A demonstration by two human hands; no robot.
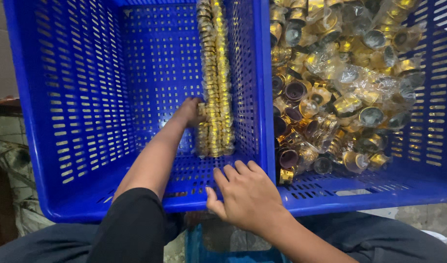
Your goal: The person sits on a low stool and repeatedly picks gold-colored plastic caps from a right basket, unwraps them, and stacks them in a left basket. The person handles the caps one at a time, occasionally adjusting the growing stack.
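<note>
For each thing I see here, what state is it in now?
Left blue perforated plastic crate: nearly empty, one row inside.
Row of stacked gold rings wrapped in clear plastic: lying along the crate's right wall.
Right blue plastic crate: filled with loose gold caps in clear bags.
Left hand: touching the row.
Right hand: resting on the crate rim.

Two long rows of gold caps, stacked end to end and wrapped in clear plastic, lay against the right wall of the left blue crate. They ran straight from the far wall toward the near one.
</note>
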